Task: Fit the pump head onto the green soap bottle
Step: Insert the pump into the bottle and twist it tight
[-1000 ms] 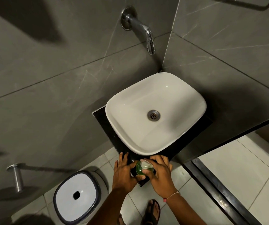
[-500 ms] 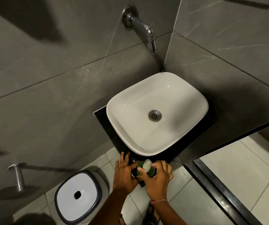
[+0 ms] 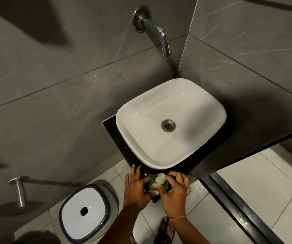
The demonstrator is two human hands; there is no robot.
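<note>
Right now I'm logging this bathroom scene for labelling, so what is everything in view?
green soap bottle: one, green, on the black counter's front corner, between the hands
pump head: one, whitish, on top of the bottle
basin: one, white, on the counter
drain: one, metal, basin centre
counter: one, black, under the basin
tap: one, chrome, on the grey wall above the basin
bin: one, white lid, floor, lower left
sandal: one seen, dark, floor
left hand: beside the bottle
right hand: on the pump head
</note>
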